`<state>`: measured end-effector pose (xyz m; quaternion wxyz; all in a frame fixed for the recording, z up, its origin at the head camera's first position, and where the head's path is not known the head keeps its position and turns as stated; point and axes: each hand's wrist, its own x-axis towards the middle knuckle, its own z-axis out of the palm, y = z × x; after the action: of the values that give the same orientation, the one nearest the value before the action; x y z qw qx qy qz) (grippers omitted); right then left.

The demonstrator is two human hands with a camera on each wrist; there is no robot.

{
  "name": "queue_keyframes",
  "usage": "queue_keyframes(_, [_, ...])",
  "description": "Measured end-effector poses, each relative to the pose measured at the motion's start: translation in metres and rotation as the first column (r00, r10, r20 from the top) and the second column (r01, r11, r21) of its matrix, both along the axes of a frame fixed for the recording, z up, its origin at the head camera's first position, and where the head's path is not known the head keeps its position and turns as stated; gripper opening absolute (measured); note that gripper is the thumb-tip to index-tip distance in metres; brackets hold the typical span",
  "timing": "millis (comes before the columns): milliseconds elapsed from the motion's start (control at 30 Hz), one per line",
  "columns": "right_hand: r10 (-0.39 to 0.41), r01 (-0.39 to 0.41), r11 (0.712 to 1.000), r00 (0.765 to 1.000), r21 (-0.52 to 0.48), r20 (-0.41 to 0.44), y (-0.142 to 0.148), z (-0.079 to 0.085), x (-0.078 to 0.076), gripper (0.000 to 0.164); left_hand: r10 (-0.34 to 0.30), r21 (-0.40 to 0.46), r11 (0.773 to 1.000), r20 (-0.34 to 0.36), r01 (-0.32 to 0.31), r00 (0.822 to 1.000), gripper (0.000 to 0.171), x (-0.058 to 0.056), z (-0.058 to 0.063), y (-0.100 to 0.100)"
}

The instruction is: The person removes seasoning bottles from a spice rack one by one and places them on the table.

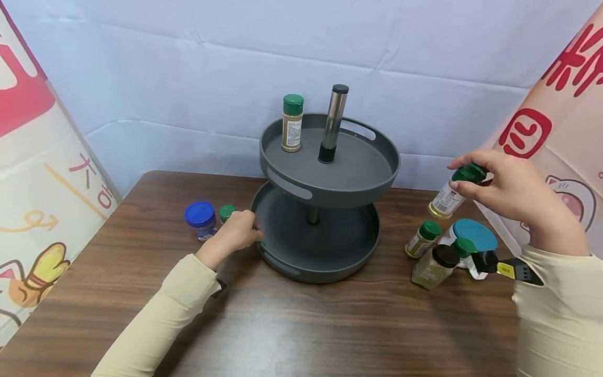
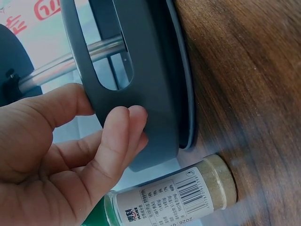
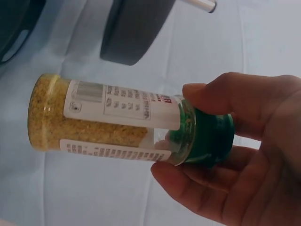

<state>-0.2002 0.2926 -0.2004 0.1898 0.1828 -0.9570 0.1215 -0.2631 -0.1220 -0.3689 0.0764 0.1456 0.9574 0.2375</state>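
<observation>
On the table stands a grey two-tier rotating rack with an upper tray and a lower tray. My left hand pinches the left rim of the lower tray, thumb and fingers on either side of its wall. To the right, my right hand grips a spice bottle by its green cap, tilted and held above the table. Yellowish seasoning shows through its clear sides. Another green-capped spice bottle stands on the upper tray, left of the metal post.
Left of the rack are a blue-lidded jar and a green-capped bottle. Below my right hand cluster a small green-capped bottle, a black-capped jar, another green cap and a teal-lidded container. White cloth hangs behind.
</observation>
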Motion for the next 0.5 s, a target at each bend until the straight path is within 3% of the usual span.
queue_keyframes(333, [0.005,-0.006,1.0,1.0,0.024,0.015,0.019,-0.017,0.005,0.031,-0.009,0.011,1.0,-0.001,0.009,1.0,0.014,0.001,-0.001,-0.001])
queue_keyframes(500, [-0.045,0.042,0.998,0.997,0.046,0.058,0.033,-0.026,0.009,0.028,-0.01,0.016,1.0,-0.005,0.01,1.0,0.014,0.0,-0.002,-0.001])
